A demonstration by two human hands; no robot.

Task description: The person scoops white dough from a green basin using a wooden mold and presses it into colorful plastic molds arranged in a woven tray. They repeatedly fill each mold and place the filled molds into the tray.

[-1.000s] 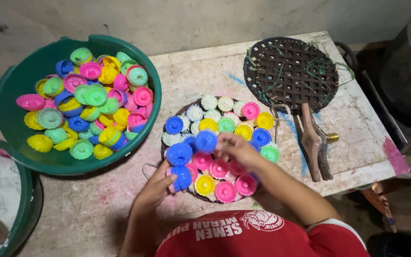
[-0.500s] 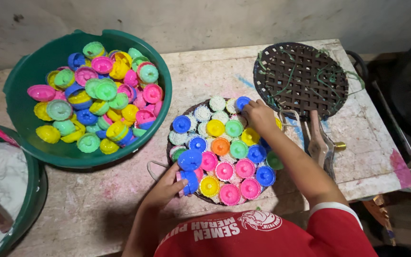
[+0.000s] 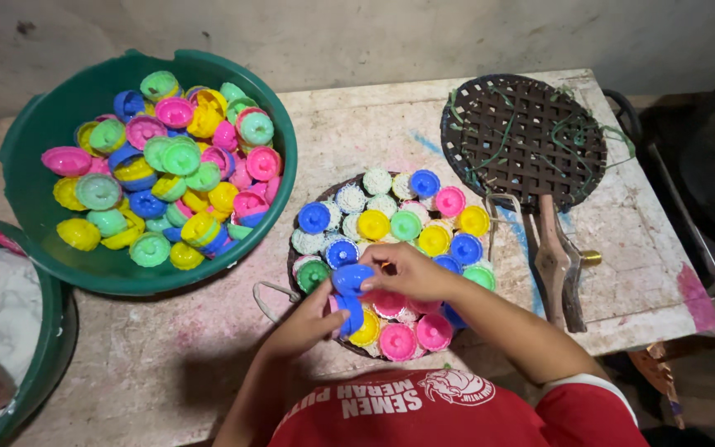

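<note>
A round dark tray (image 3: 291, 263) in the middle of the table is filled with small cup-shaped moulds in blue, pink, yellow, green and white. Over its near-left part my right hand (image 3: 414, 273) pinches a blue mould (image 3: 351, 277) from the right. My left hand (image 3: 306, 324) grips the same mould from below. Another blue mould (image 3: 352, 316) lies right by the left fingers. Pink moulds (image 3: 397, 339) sit along the tray's near edge.
A large green basin (image 3: 285, 178) heaped with coloured moulds stands at the back left. A second green basin (image 3: 51, 348) with white material is at the lower left. Dark woven round racks (image 3: 523, 141) with wooden handles (image 3: 552, 265) lie on the right, near the table's edge.
My right hand has gone out to the far side of the tray and come back to its near-left part, where it now meets my left hand on a blue mould.
</note>
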